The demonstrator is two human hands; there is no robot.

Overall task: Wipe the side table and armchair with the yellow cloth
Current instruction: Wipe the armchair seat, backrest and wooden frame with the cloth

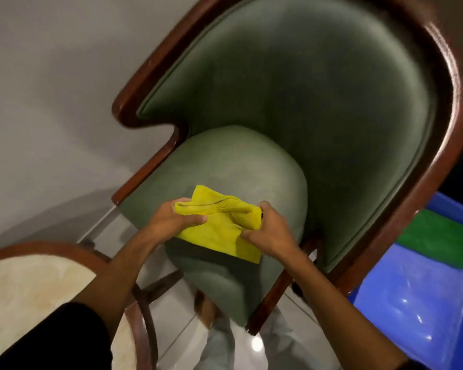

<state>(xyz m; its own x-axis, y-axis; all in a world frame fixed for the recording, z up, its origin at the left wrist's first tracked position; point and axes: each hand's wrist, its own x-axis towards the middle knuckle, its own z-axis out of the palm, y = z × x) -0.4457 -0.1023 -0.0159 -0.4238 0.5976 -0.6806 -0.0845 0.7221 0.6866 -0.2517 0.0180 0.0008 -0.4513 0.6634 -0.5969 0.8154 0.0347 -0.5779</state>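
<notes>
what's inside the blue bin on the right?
A green cloth lies flat in the blue bin; the rest of the visible floor is bare glossy plastic. The frame edge and the armchair frame cut off the bin's far parts, so other contents can't be ruled out.

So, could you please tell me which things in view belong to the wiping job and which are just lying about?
Part of the job:
yellow cloth, held by the left hand and right hand
green armchair
side table

Just lying about:
blue plastic bin
green cloth in the bin
</notes>
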